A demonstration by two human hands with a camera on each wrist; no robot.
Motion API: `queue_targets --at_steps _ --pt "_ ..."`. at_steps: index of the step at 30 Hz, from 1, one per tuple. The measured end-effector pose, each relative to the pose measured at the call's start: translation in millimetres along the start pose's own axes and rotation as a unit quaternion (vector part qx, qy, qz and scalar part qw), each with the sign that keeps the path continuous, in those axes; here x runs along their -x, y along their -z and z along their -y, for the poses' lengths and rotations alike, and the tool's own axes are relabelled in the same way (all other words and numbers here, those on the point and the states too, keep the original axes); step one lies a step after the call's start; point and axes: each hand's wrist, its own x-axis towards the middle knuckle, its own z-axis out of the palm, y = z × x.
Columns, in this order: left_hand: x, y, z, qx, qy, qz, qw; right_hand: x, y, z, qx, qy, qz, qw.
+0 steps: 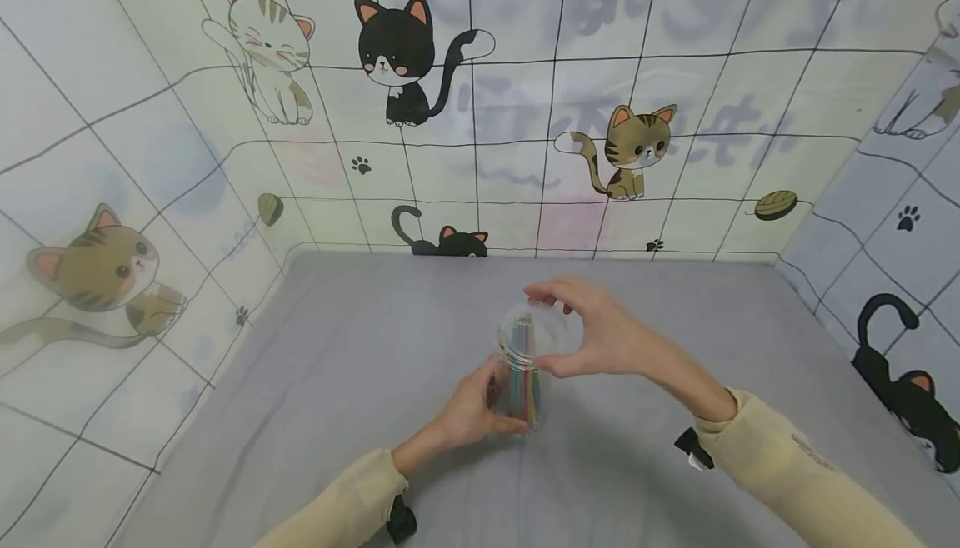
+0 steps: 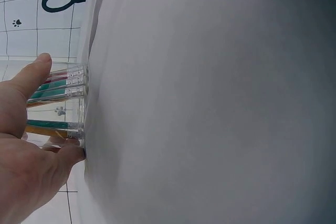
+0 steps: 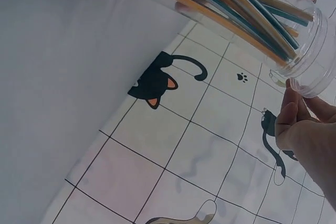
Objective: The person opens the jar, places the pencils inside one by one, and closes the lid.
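A clear plastic jar (image 1: 517, 415) stands on the grey cloth with several coloured pencils (image 1: 522, 340) inside. My left hand (image 1: 472, 406) grips the lower part of the jar, thumb on one side and fingers round the other. Seen from the left wrist, the jar's base (image 2: 83, 114) is right at the cloth, with the pencils' metal ferrules beside it. At the jar's mouth, my right hand (image 1: 600, 331) holds a clear round lid (image 1: 558, 333) between thumb and fingers. In the right wrist view, the lid (image 3: 315, 80) overlaps the jar's mouth and the fingertips press its edge.
The grey cloth (image 1: 360, 348) covers the flat surface under the jar. Behind and at both sides rise white gridded fabric walls (image 1: 510, 98) printed with cartoon cats. Black straps (image 1: 401, 519) hang at the cuffs of the pale yellow sleeves (image 1: 345, 498).
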Motion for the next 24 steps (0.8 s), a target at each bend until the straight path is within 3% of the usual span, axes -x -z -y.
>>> queue_targets --at_steps 17,24 --pt "-0.3 -0.5 -2.0 0.023 0.008 0.012 0.9996 -1.6 -10.9 -1.7 -0.007 -0.051 0.046 0.9976" --pt "-0.6 -0.3 -2.2 0.026 0.000 0.011 0.9996 0.7 -15.6 -1.4 0.001 -0.066 0.026 0.9975"
